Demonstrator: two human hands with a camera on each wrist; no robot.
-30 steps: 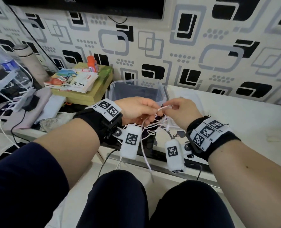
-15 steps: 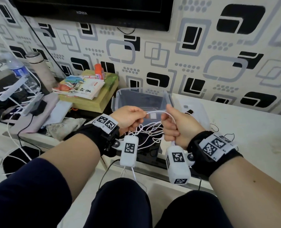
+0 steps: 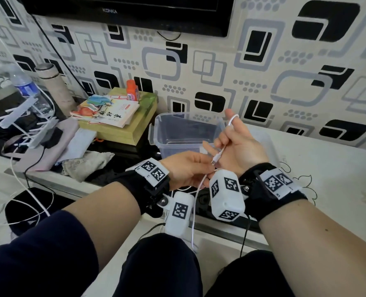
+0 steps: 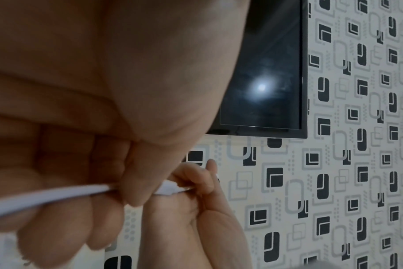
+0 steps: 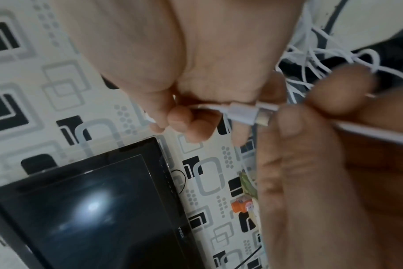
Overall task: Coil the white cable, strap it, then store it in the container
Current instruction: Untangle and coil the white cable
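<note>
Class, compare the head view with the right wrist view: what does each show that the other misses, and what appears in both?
Only the head view shows the clear container behind the hands, the stack of books, the water bottle and both wrist-worn cameras.

Only the right wrist view shows the cable's connector up close, with its metal tip at the left hand's fingertips, and the tangle of loose white loops.

Both show the white cable, the right hand and the left hand pinching it, the orange bottle, the television and the patterned wall.
</note>
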